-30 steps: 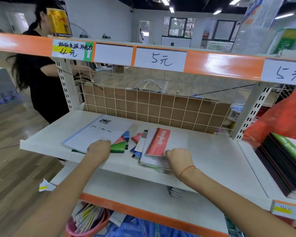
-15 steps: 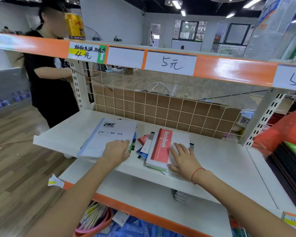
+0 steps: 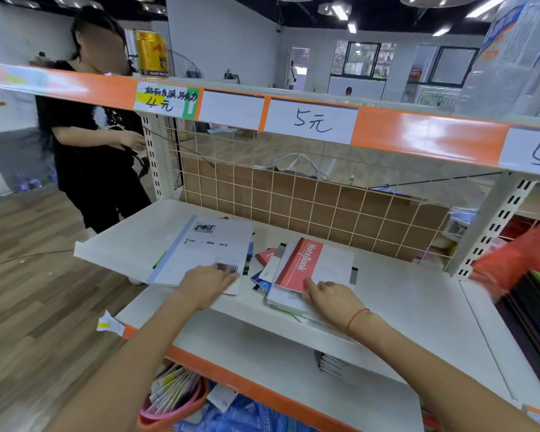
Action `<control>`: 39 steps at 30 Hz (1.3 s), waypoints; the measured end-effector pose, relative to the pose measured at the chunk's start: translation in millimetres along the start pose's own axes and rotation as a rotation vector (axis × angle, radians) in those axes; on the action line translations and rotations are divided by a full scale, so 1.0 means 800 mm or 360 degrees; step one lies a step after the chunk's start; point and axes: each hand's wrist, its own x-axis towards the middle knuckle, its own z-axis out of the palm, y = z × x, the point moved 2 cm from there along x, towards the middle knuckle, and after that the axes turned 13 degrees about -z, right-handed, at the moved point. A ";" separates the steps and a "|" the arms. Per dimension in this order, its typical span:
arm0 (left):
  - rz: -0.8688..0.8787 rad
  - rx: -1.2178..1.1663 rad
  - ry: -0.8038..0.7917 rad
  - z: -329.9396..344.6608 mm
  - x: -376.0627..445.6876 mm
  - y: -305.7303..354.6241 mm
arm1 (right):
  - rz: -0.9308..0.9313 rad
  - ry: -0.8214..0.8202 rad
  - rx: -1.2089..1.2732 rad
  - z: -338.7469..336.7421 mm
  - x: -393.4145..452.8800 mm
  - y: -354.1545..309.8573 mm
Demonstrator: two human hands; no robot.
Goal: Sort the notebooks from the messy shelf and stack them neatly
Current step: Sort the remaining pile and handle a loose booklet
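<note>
Head view: on the shelf (image 3: pixel 402 285), the left hand (image 3: pixel 205 283) lies flat on the big white notebook (image 3: pixel 205 249). Right hand (image 3: pixel 331 299) touches the red notebook (image 3: pixel 300 265) beside it, fingers straight. Loose books underneath could slide off.

Both hands (image 3: pixel 208 283) (image 3: pixel 331 299) fwd, palms down

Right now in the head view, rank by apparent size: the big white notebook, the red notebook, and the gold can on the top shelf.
1. White notebook, clearly largest.
2. Red notebook.
3. Gold can, smallest-looking, though it sits farther back, so true size is unsure.
</note>
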 end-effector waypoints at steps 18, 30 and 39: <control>0.0008 -0.0015 -0.0202 0.036 -0.062 0.014 | 0.0061 -0.0128 0.0244 0.024 -0.023 -0.030; 0.0229 -0.0676 0.0889 0.005 -0.091 0.013 | -0.0143 0.0672 0.0012 -0.006 -0.084 -0.003; 0.0350 -0.0816 0.1160 -0.061 -0.129 0.075 | 0.0146 0.1005 -0.0276 -0.074 -0.195 0.033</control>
